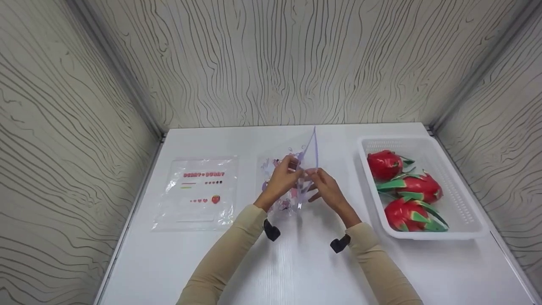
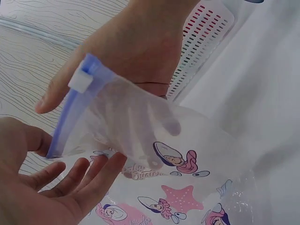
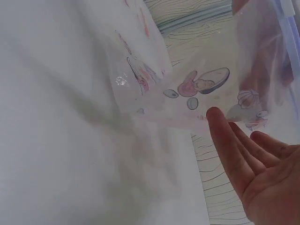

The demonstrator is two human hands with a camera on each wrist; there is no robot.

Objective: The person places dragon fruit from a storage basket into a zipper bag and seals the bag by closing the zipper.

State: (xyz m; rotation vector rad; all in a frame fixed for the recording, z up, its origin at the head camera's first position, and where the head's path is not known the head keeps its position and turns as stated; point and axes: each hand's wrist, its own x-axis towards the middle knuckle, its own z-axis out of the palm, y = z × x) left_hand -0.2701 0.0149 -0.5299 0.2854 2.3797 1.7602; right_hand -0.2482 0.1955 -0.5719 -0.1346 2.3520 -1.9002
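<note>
A clear zipper bag (image 1: 281, 199) with a purple zip edge and pink and blue cartoon prints is raised between the two hands. My left hand (image 1: 281, 180) holds one side of it near the mouth; in the left wrist view the left thumb and fingers lie at the purple zip (image 2: 63, 122). On the other side, my right hand (image 1: 328, 190) grips the bag close to the same edge, its fingers partly seen through the plastic. A white slider (image 2: 80, 81) sits at one end of the zip. The exact finger contact is partly hidden by the bag.
Left of the hands, a second clear bag (image 1: 201, 212) with red lettering and a strawberry print lies flat on the white table (image 1: 271, 271). To the right, a white plastic basket (image 1: 461, 203) contains red dragon fruits (image 1: 419, 186) with green leaves. Wood-patterned panels (image 1: 271, 63) enclose the table.
</note>
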